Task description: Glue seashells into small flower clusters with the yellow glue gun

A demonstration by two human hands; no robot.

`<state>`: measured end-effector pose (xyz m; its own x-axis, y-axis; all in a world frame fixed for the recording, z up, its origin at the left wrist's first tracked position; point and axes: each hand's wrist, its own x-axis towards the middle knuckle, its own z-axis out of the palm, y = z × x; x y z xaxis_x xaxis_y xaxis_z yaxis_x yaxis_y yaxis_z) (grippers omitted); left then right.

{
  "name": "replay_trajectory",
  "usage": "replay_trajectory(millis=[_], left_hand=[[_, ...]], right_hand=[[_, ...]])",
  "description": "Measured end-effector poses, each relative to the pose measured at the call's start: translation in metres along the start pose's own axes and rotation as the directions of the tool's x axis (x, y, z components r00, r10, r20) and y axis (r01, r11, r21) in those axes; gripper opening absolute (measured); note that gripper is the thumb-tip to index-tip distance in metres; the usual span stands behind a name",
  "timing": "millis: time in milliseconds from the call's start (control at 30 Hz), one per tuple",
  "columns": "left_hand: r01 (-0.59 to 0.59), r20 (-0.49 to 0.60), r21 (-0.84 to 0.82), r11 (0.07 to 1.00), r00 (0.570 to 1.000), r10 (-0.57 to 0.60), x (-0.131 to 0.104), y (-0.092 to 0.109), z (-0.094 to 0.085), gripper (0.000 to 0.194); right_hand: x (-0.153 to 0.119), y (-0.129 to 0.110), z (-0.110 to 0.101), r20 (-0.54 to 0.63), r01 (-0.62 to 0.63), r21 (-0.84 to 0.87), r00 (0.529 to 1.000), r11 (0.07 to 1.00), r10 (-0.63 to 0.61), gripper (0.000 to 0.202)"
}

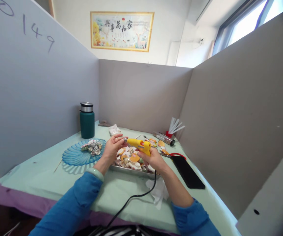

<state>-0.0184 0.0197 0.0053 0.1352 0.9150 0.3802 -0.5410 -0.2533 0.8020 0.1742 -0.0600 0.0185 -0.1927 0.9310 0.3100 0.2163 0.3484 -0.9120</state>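
Note:
My right hand (152, 158) is wrapped round the handle of a yellow hot glue gun (137, 143), whose nozzle points left. A black cord (136, 196) runs from its handle down toward me. At the nozzle, my left hand (113, 148) pinches a small greyish shell (125, 140), partly hidden by the fingers. Below both hands lies a metal tray (131, 171) heaped with shells (133, 158) in white, orange and brown. On the left, a blue scalloped glass plate (73, 156) carries a cluster of shells (93, 147).
A green bottle (87, 121) stands at the back left. Toward the right lie a black phone (188, 172), red-handled scissors (178, 154), a clear tube (164, 138) and glue sticks (174, 126) in a red holder. A crumpled tissue (158, 191) sits before the tray. Grey partitions (143, 95) enclose the table.

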Motion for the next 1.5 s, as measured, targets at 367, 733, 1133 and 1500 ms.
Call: replay_trajectory(millis=[367, 733, 1133, 1500], left_hand=[[-0.005, -0.002, 0.037, 0.999, 1.000, 0.006, -0.0034, 0.0007, 0.0046, 0.052], [-0.011, -0.018, 0.013, 1.000, 1.000, 0.011, 0.0010, -0.0013, -0.0010, 0.048], [0.008, 0.006, 0.065, 0.998, 1.000, -0.008, -0.0031, 0.0006, 0.0037, 0.053], [0.013, -0.007, 0.038, 0.999, 1.000, -0.013, -0.0020, 0.0003, 0.0031, 0.052]], right_hand=[[0.0012, 0.0028, -0.0003, -0.023, 0.015, -0.015, 1.000, 1.000, -0.016, 0.045], [0.0020, 0.0066, -0.0008, 0.007, 0.037, -0.032, 0.999, 0.999, -0.037, 0.044], [0.0018, 0.0045, 0.0003, -0.012, 0.049, -0.023, 0.999, 0.998, -0.050, 0.045], [0.0015, 0.0051, 0.0005, -0.016, 0.054, -0.017, 0.998, 0.998, -0.054, 0.042]])
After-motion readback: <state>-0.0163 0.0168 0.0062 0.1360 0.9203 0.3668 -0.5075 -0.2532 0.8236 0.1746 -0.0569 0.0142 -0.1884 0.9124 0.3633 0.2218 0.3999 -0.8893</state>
